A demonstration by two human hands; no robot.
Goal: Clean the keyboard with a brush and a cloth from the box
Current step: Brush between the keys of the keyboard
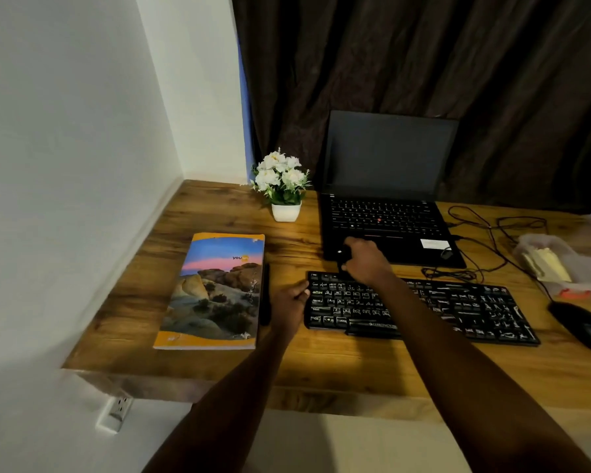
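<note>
At the left end of the keyboard [458,307]: hands apart, both gripping.
The left hand [289,303] grips the keyboard's left edge; the right hand [364,259] is curled round a dark brush [342,256] over the top-left keys, bristles not discernible. The keyboard lies flat on the wooden desk [321,363], just in front of the open laptop [386,213], with a book [215,291] to its left and a mouse [580,326] to its right.

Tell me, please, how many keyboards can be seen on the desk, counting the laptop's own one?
2. The separate black keyboard lies near the desk's front edge; the laptop's built-in keyboard is behind it, below the dark screen. No other shows.
</note>
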